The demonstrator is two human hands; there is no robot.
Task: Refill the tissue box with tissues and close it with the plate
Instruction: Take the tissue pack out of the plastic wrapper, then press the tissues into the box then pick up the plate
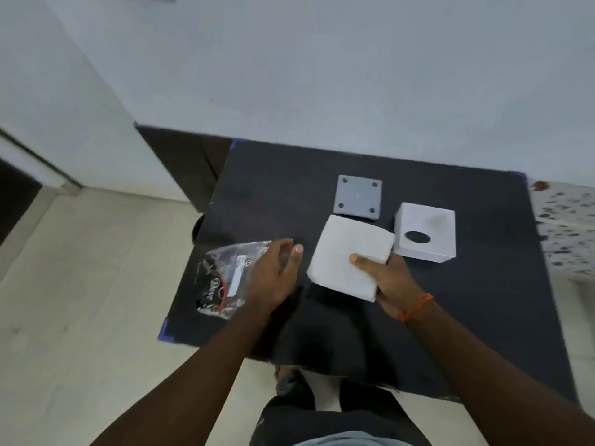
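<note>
No legible writing anywhere; white label on clear plastic wrapper (pixel 230 278) too blurred to read, red and black print likewise. Right hand (pixel 391 281) clasping white tissue stack (pixel 349 257) at its near right corner, thumb on top, stack lifted and tilted above black table (pixel 467 317). Left hand (pixel 273 275) loose, fingers spread over wrapper at table's left edge; contact unclear. White tissue box (pixel 426 233) just right of stack, oval opening facing up. Grey square plate (pixel 358 196) flat behind stack, four corner holes, near edge hidden by tissues. Orange thread (pixel 415 305) on right wrist.
</note>
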